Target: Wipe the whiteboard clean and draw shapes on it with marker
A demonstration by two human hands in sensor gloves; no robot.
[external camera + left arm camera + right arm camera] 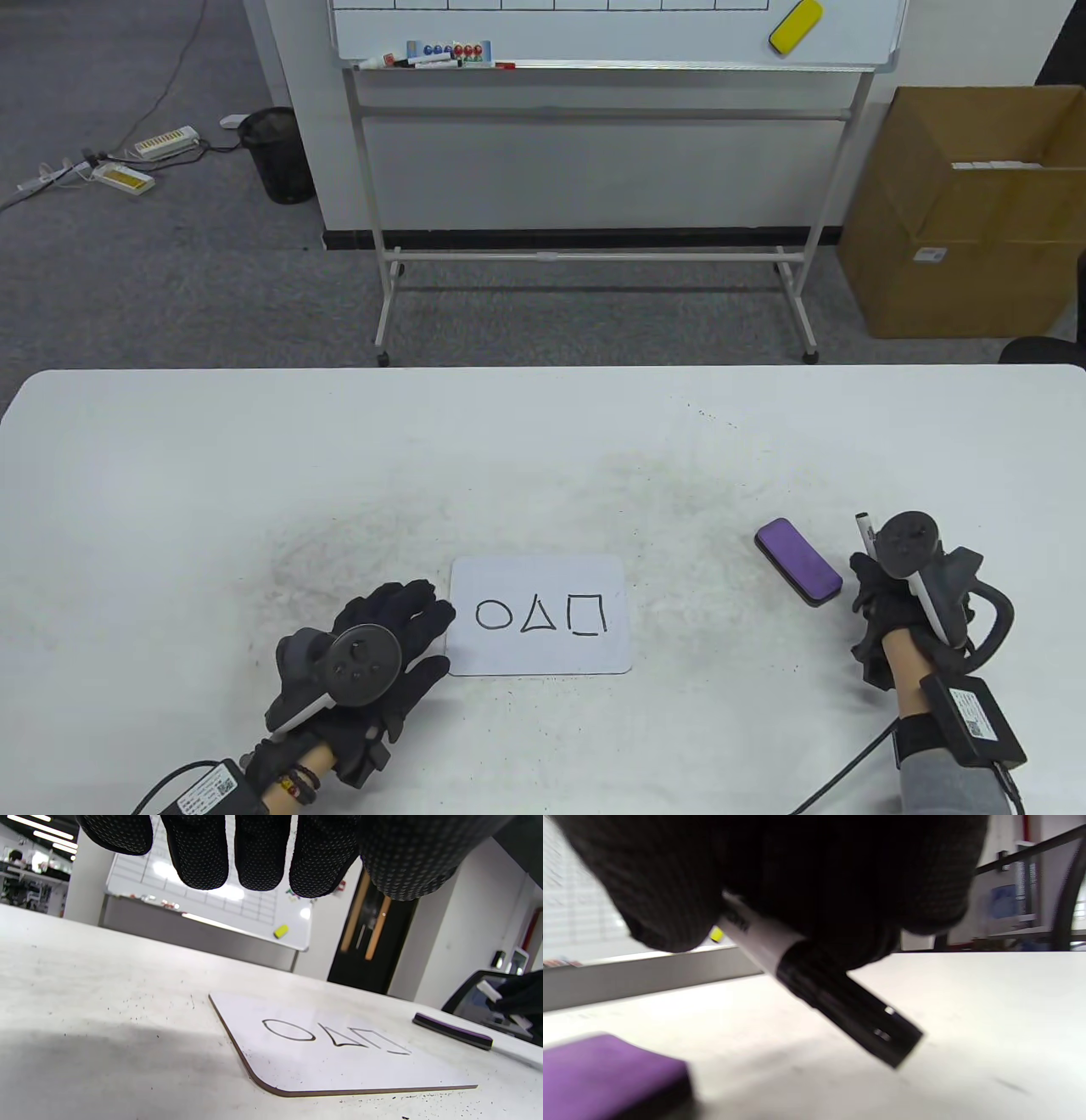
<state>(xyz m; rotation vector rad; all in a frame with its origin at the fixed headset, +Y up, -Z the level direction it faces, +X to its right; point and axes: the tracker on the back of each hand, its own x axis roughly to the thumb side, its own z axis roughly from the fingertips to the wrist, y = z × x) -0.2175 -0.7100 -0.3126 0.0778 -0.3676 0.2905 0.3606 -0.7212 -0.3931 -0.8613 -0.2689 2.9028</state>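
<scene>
Although the task calls for both wiping and drawing, the small whiteboard (540, 615) near the front of the table (254, 441) already carries a circle, a triangle and a square in black line, and the rest of its surface looks clean. Judged from this, the wiping and the drawing both appear done; at most the marker remains to be set down.

The left hand (386, 649) lies flat on the table at the near left, fingers straight and spread, their tips at the left edge of the whiteboard; whether they touch it cannot be told from above. The left wrist view shows those fingers (197, 853) hanging relaxed and holding nothing.

At the near right, well apart from the whiteboard, the right hand (882, 607) is curled round a marker (865, 535). The white end of the marker sticks out on the far side of the hand. In the right wrist view the dark capped end (848, 1010) slants down toward the table; contact cannot be confirmed.

Just left of that hand, and a little farther back, a purple eraser (798, 562) lies on the table, untouched by either hand.

Grey smudging and dark specks mark the table around the whiteboard.

Beyond the table stand a large whiteboard on a stand (611, 34), a cardboard box (959, 221) on the right and a black bin (276, 153) on the left.
</scene>
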